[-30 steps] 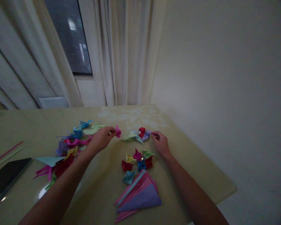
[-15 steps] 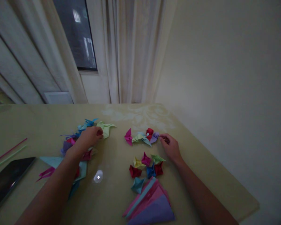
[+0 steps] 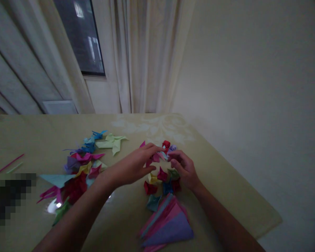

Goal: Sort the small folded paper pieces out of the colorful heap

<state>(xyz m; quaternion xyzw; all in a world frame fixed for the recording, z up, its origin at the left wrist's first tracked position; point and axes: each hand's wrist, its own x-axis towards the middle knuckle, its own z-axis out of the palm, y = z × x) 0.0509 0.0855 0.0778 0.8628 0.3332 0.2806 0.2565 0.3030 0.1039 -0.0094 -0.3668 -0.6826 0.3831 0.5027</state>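
My left hand (image 3: 139,164) reaches over the row of small folded paper pieces, fingers stretched out and thumb apart, with nothing seen in it. A pink folded paper (image 3: 155,157) lies just beneath its fingers. My right hand (image 3: 185,169) is at the row's right end, fingers loosely curled and thumb apart. Close by its fingertips are a red folded paper (image 3: 166,144) and a purple one (image 3: 172,149). Below both hands is a cluster with a magenta piece (image 3: 162,174), a red piece (image 3: 150,188) and a teal piece (image 3: 153,203). My hands partly hide the row.
At left lies a pile of origami, with a pale green bird (image 3: 112,141), a magenta piece (image 3: 51,193) and a light blue piece (image 3: 57,179). A fan-shaped paper stack (image 3: 170,227) sits at the front. Two thin sticks (image 3: 12,162) lie far left. A wall borders the table's right.
My left hand has moved right from the pale green bird to the row, its fingers now stretched. My right hand has shifted slightly left and its pinch has loosened.
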